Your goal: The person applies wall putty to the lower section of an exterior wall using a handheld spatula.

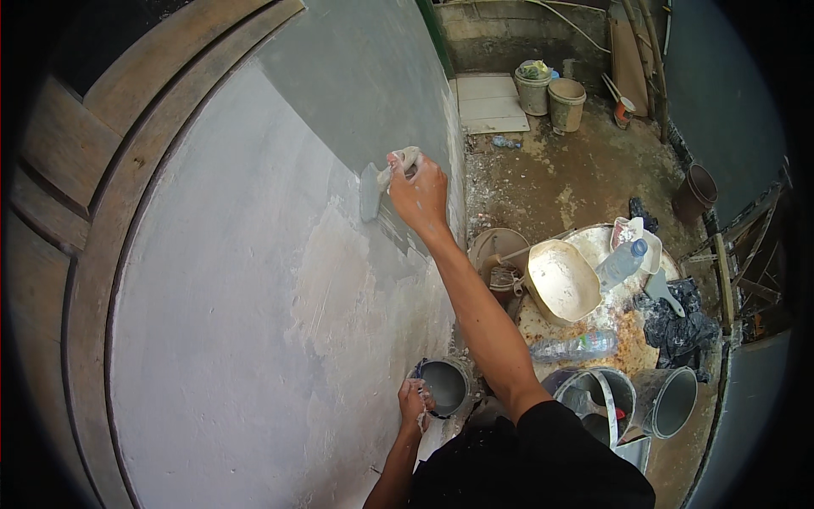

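brush point(371, 193) on wall point(212, 280), bucket point(444, 388) to right

Left of the rust-stained, white-spattered round tabletop point(623, 349), the right hand point(421, 191) hides part of the flat, grey-headed hand tool's point(370, 193) pale handle; nearer that tabletop, the left hand point(413, 404) covers some of the round grey paint pot's point(462, 371) rim. Beyond the tabletop, the pale plastic bucket's point(532, 97) heaped contents are too small to tell.
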